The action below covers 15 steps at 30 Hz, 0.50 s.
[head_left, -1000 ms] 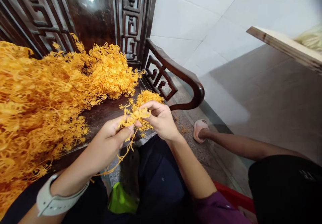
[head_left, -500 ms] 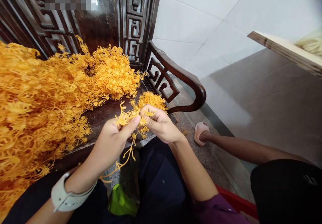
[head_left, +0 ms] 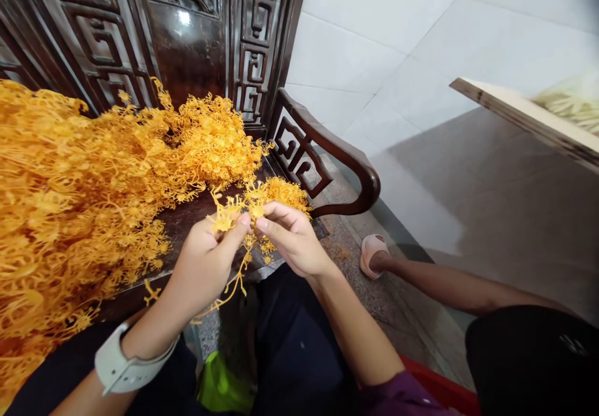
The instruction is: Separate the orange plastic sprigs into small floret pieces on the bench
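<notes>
A branched orange sprig is held up at lower centre of the frame, pinched between the thumb and fingers of the left hand, while the fingertips of the right hand are closed on its other side, so both grips are clenched on it. A thin strand of the sprig is left hanging below the hands. Since a moment ago, the hands have been drawn slightly apart, and the sprig's branches are now spread more openly between them. Just beneath is a smaller orange tuft, laid on the seat of a carved dark-wood settee. A large pile of orange sprigs is heaped across the left of the frame. At right, a bare leg in a pink slipper is seen, belonging to another person, and a red crate is seen at the bottom edge.
</notes>
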Available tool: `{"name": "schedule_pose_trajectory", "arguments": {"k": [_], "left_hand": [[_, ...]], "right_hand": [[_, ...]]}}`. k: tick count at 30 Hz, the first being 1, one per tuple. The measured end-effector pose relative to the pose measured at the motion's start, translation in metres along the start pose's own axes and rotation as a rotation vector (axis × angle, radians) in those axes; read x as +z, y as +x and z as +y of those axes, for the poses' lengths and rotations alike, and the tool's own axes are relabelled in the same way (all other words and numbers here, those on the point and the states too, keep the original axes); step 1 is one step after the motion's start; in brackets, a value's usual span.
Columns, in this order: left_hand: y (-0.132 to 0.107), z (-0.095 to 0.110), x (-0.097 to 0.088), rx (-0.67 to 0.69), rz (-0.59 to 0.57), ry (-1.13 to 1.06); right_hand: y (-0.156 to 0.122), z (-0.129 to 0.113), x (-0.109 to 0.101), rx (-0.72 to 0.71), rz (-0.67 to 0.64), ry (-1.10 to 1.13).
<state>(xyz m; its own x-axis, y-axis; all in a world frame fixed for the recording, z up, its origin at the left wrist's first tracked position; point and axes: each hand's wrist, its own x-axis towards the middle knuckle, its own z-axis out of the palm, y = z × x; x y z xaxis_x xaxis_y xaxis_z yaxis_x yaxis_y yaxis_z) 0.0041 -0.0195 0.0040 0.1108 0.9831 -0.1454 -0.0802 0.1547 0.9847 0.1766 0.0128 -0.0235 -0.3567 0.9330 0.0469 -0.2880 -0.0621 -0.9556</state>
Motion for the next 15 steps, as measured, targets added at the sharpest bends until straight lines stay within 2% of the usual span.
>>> {"name": "schedule_pose_trajectory", "arguments": {"k": [4,11,13,15], "left_hand": [[-0.003,0.005,-0.001,0.009,-0.019,0.062],[-0.009,0.005,-0.002,0.131,0.111,0.238],[-0.010,0.006,-0.002,0.085,0.063,0.164],[-0.008,0.012,-0.008,0.016,0.048,-0.014]], "right_hand": [[0.001,0.003,0.001,-0.046,-0.043,-0.010],[0.001,-0.009,0.003,-0.103,-0.181,-0.267],[0.001,-0.011,0.002,-0.147,-0.228,-0.299],[0.000,-0.013,-0.001,-0.172,-0.293,-0.331]]}}
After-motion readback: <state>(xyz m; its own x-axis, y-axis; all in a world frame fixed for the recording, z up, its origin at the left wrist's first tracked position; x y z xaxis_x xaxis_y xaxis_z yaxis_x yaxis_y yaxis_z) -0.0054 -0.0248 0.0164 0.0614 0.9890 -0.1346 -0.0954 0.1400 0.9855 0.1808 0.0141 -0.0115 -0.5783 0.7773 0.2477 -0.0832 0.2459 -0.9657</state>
